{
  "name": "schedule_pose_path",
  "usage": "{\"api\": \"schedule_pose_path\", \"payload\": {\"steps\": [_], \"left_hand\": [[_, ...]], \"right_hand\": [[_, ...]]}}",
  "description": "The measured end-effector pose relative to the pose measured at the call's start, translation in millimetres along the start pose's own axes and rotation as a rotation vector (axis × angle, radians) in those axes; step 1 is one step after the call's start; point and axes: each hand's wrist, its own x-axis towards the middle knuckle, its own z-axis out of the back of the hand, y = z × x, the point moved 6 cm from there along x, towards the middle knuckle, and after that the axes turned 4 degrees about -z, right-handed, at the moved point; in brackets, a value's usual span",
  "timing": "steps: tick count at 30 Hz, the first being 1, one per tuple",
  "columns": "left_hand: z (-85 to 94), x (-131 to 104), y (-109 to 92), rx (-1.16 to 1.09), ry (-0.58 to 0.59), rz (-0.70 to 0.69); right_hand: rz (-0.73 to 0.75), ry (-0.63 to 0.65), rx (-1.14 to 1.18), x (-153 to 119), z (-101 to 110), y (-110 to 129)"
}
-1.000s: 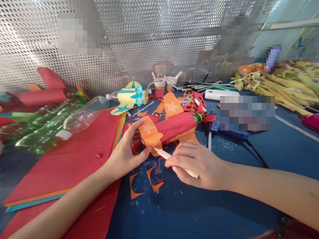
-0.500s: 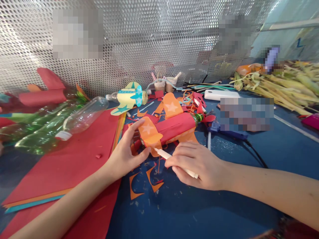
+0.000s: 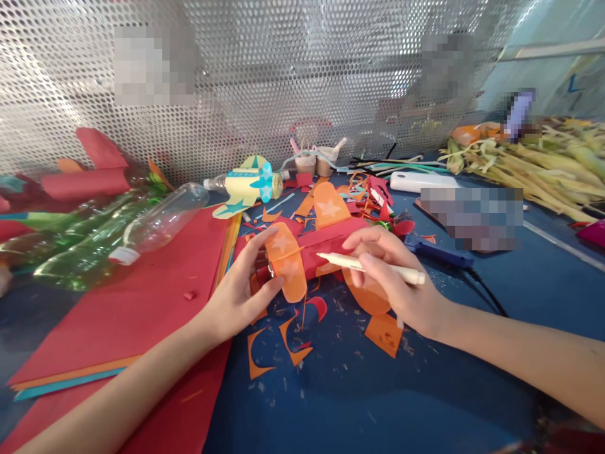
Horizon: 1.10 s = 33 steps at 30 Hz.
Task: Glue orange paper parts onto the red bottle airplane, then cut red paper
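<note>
A red paper-wrapped bottle model [image 3: 326, 243] lies on the blue table, with orange wings and an orange tail piece [image 3: 287, 261] that bear pale stars. Around its left end, at the tail piece, curl the thumb and fingers of my left hand [image 3: 241, 290]. My right hand [image 3: 401, 284] grips a cream-white marker [image 3: 373, 266] over the model's right part, its tip pointing left above the red body. The lower orange wing [image 3: 368, 293] is partly covered by my right hand. Part of the model's right end is hidden too.
Stacked coloured paper [image 3: 132, 302] and plastic bottles [image 3: 89, 246] lie left. Behind stand a yellow bottle plane [image 3: 241, 183] and two small cups [image 3: 314, 162]. To the right are a blue glue gun [image 3: 439, 251], a white device [image 3: 423, 181] and dry husks [image 3: 520, 154]. Orange scraps [image 3: 385, 334] lie in front.
My right hand and the marker have moved up and right, away from the tail piece. The marker now lies at a flatter angle. My left hand remains around the model's left end.
</note>
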Motion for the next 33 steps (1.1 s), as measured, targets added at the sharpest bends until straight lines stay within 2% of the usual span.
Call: {"api": "schedule_pose_path", "payload": {"steps": [4, 7, 11, 16, 21, 26, 33], "left_hand": [[-0.1, -1, 0, 0.014, 0.015, -0.003], [-0.2, -1, 1, 0.066, 0.021, 0.011], [-0.9, -1, 3, 0.047, 0.019, 0.014], [0.2, -2, 4, 0.057, -0.005, 0.044], [0.6, -1, 2, 0.064, -0.019, 0.053], [-3.1, 0, 5, -0.047, 0.011, 0.077], [-2.6, 2, 1, 0.012, 0.004, 0.027]], "right_hand": [[0.007, 0.127, -0.019, 0, -7, 7], [0.012, 0.173, -0.024, 2, -10, 17], [-0.029, 0.230, -0.033, 19, -16, 20], [-0.014, 0.211, 0.000, 42, -22, 5], [-0.021, 0.208, 0.008, 41, -22, -13], [0.039, 0.215, -0.047, 39, -21, -11], [0.065, 0.193, -0.097, 41, -20, -12]]}}
